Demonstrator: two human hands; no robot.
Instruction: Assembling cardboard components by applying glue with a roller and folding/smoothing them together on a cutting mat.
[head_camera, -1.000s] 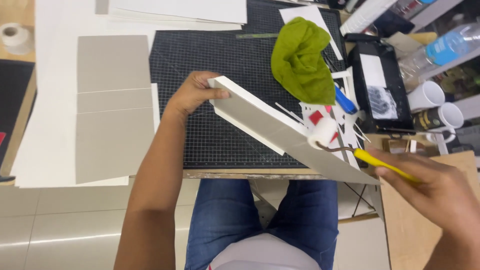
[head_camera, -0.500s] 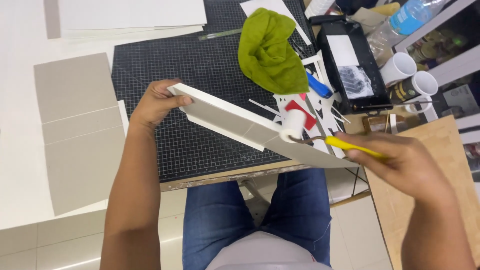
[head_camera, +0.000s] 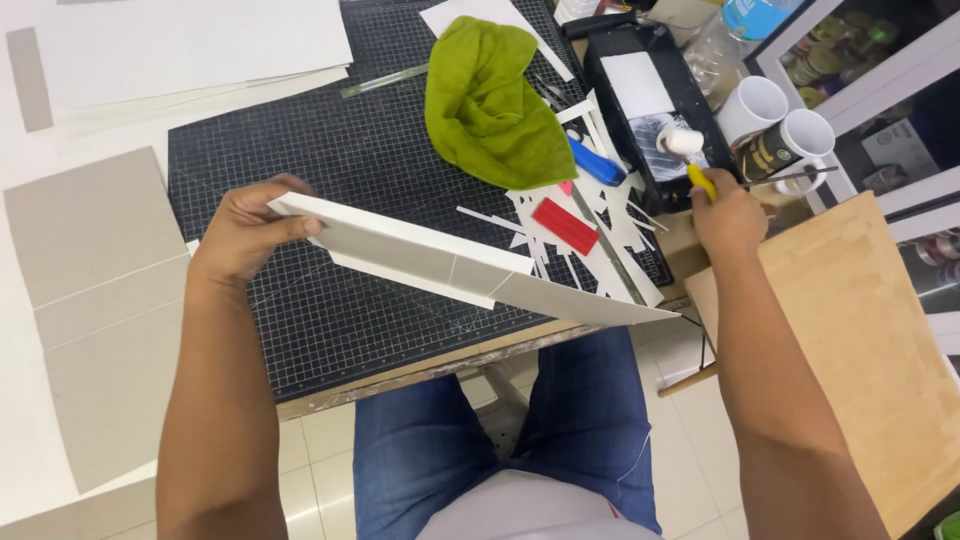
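Matt white paper board (head_camera: 420, 255), fuzzy green cloth (head_camera: 490, 100), gridded black cutting mat (head_camera: 330, 170).

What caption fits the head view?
Left hand holds a white board above the cutting mat; right hand rests a small roller in the black tray.

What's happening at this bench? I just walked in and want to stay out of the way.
A seated person's left hand holds a folded white board tilted above a black gridded cutting mat. The right hand holds a small yellow-handled roller in a black tray. A green cloth, paper offcuts and two mugs lie nearby.
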